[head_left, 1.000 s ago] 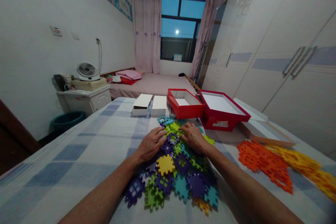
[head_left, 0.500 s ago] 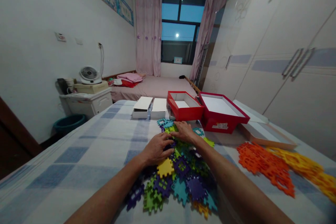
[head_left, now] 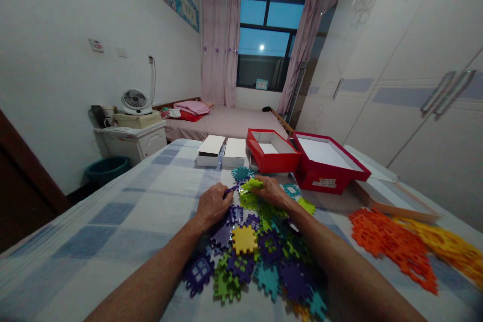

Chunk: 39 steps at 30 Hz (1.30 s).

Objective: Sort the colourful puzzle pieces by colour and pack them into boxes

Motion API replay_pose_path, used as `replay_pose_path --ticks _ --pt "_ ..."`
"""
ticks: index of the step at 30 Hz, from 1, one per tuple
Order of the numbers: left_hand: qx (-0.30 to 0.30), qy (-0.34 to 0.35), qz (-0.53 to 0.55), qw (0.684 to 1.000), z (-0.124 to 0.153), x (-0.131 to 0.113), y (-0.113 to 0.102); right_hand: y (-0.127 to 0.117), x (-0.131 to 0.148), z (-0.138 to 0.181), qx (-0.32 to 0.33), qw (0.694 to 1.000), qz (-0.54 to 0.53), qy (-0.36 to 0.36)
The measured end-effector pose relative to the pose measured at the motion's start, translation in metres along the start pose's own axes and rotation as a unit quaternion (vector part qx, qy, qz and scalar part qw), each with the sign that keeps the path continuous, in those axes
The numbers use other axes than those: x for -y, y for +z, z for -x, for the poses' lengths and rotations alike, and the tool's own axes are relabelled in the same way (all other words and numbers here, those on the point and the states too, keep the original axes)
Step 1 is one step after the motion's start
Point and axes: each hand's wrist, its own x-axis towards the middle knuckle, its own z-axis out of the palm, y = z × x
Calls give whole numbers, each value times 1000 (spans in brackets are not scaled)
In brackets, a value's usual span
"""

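Note:
A heap of flat, notched plastic building tiles in purple, green, teal and yellow spreads over the checked cloth before me. At its far left side, my left hand [head_left: 215,200] is closed on a purple tile [head_left: 231,190]. My right hand [head_left: 272,192] grips a lime-green tile [head_left: 250,187] at the far end of the heap. A teal tile [head_left: 242,173] lies just beyond both hands. Nearer to me are a yellow tile [head_left: 244,239], a purple window-shaped tile [head_left: 199,272] and a teal tile [head_left: 267,276]. The right forearm hides part of the heap.
Behind the heap stand two small white boxes [head_left: 210,160], a red box [head_left: 277,162] and a larger dark-red box [head_left: 320,181]. Piles of orange tiles [head_left: 392,244] and yellow-orange tiles [head_left: 441,241] lie to the right, near a shallow cardboard tray [head_left: 400,209].
My hands have moved apart. The left has drawn leftward and now holds a purple tile; the right now holds a lime-green one. The camera view has shifted slightly.

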Motion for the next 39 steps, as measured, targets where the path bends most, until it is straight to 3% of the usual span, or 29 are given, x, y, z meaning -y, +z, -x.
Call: replay_pose_path --ticks 5,9,13,17,22,26,28,30,33,37,39 --pt "-22 -26 -13 999 -2 5 -1 -19 -14 4 -75 985 -152 18" --pt "-72 47 1 996 0 2 1 -45 -22 21 -75 919 -379 83" --pt "-142 139 40 979 1 -6 2 -62 -25 54 -15 907 -399 137" --pt "-117 224 68 965 2 -15 2 -72 -27 91 0 912 -373 171" --pt "-35 246 77 966 1 -15 4 -96 -40 154 -74 929 -300 204" --pt "14 236 63 970 -7 -4 17 -127 -74 226 -156 939 -129 278" --pt "31 244 61 967 -10 -1 23 -142 -95 264 -193 926 0 325" --pt "40 248 59 966 -11 0 26 -152 -117 295 -220 892 147 367" --pt "51 239 45 969 -11 -2 25 -157 -143 328 -209 849 286 392" --pt "87 224 17 971 -9 -10 14 -154 -163 349 -159 847 294 413" --pt "108 224 9 969 -9 -15 8 -153 -165 347 -177 856 289 391"
